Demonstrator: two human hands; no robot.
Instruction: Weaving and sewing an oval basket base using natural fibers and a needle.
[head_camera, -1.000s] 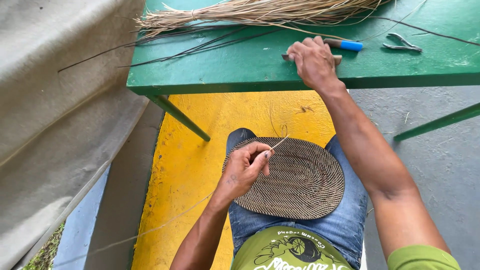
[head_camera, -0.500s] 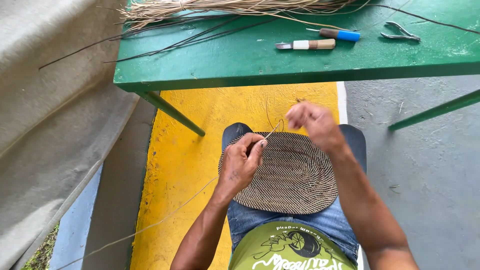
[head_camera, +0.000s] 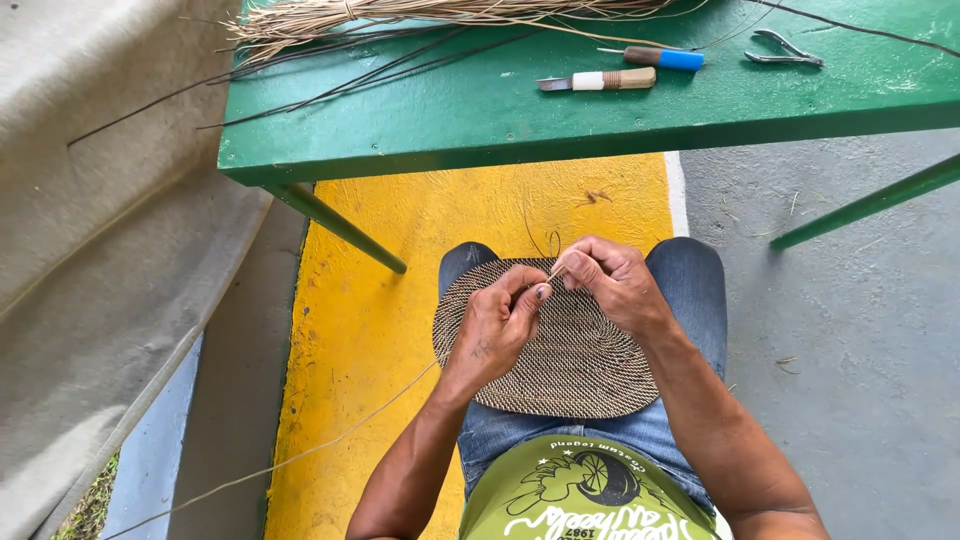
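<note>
Both hands meet over a flat oval woven mat of dark and pale fibre (head_camera: 560, 350) lying on the person's lap, on blue jeans. The left hand (head_camera: 500, 325) and the right hand (head_camera: 610, 285) each pinch a thin pale straw strand (head_camera: 556, 271) between fingertips — grips clenched on it, just above the mat's upper edge. A long pale fibre (head_camera: 330, 440) trails down-left across the yellow floor. Ahead stands the green wooden counter (head_camera: 480, 120), carrying a bundle of dry straw (head_camera: 400, 15), a wooden-handled knife (head_camera: 600, 80), a blue-capped tool (head_camera: 660, 58) and metal clippers (head_camera: 785, 47) — all well apart from the hands.
</note>
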